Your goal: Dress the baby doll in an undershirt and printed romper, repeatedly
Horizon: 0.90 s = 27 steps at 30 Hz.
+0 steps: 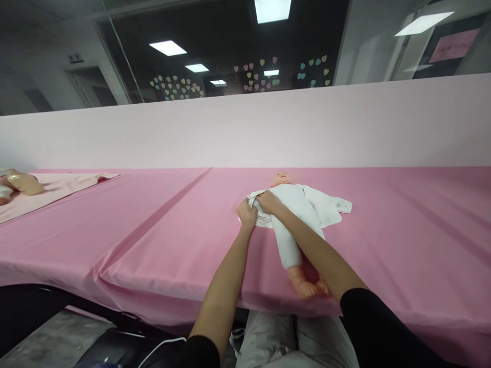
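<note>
A baby doll (303, 281) lies on its back, its head (282, 178) toward the wall and its bare feet toward me. White clothing covers its body and legs. A white baby shirt (324, 205) is spread about its upper body, with one sleeve (342, 205) stretched out to the right. On the left side, my left hand (247, 212) is closed on the edge of the shirt's other sleeve. My right hand (268, 202) is closed at the same sleeve, close beside the left; its fingertips are partly hidden in the cloth. My right forearm crosses over the doll's legs.
Pink cloth (172, 225) covers the long table, with a raised fold left of the doll. Another doll (23, 182) lies on a pale cloth (72, 184) at the far left. A white low wall (230, 135) borders the back. A black chair (118, 347) stands at lower left.
</note>
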### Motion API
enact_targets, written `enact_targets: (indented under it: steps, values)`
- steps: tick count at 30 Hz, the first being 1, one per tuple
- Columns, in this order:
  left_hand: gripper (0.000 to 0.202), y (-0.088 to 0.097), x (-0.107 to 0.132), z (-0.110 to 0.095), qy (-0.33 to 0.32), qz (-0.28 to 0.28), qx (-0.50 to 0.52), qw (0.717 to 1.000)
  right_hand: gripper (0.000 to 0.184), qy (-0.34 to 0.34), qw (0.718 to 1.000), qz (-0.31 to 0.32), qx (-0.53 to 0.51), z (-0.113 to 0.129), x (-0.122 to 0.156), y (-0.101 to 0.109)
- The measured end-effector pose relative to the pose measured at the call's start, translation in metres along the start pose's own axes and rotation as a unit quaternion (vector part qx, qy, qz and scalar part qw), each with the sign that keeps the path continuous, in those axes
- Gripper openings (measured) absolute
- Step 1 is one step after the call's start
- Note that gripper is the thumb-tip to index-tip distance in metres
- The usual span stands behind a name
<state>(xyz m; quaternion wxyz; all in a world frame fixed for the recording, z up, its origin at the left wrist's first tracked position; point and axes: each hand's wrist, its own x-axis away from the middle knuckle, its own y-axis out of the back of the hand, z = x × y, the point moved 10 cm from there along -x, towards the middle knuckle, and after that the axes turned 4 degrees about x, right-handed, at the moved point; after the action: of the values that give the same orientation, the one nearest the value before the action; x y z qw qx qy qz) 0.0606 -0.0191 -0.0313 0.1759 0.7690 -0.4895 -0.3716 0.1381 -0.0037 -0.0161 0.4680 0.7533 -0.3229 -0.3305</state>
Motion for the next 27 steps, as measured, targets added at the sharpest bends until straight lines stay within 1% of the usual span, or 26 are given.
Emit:
enact_targets:
  steps: [3,7,11,16,20,23,25,27]
  values:
    - [0.039,0.001,0.000,0.002,0.000,-0.008,0.033,0.999,0.040,-0.001,1.000,0.004,0.010,0.007,-0.006,-0.004]
    - [0.043,0.000,-0.002,0.008,0.003,-0.029,0.086,0.996,0.036,-0.028,1.000,0.000,0.003,0.008,-0.012,-0.006]
    - [0.039,0.001,-0.005,0.020,0.016,-0.049,0.136,0.989,0.032,-0.060,0.998,-0.015,-0.028,-0.009,-0.011,-0.004]
    - [0.038,0.000,-0.005,0.038,0.070,-0.052,0.203,0.975,0.025,-0.089,0.992,-0.031,-0.084,-0.038,-0.007,-0.002]
    - [0.038,-0.002,-0.001,0.041,0.087,-0.052,0.229,0.968,0.021,-0.101,0.985,-0.047,-0.132,-0.048,-0.006,0.001]
    - [0.034,0.000,0.002,0.044,0.097,-0.062,0.242,0.963,0.023,-0.116,0.978,-0.060,-0.164,-0.053,-0.006,0.004]
    - [0.032,0.003,0.003,0.043,0.094,-0.067,0.234,0.965,0.023,-0.128,0.972,-0.068,-0.187,-0.057,-0.006,0.006]
    - [0.035,0.007,0.003,0.040,0.078,-0.075,0.208,0.972,0.023,-0.139,0.965,-0.077,-0.209,-0.063,-0.005,0.007]
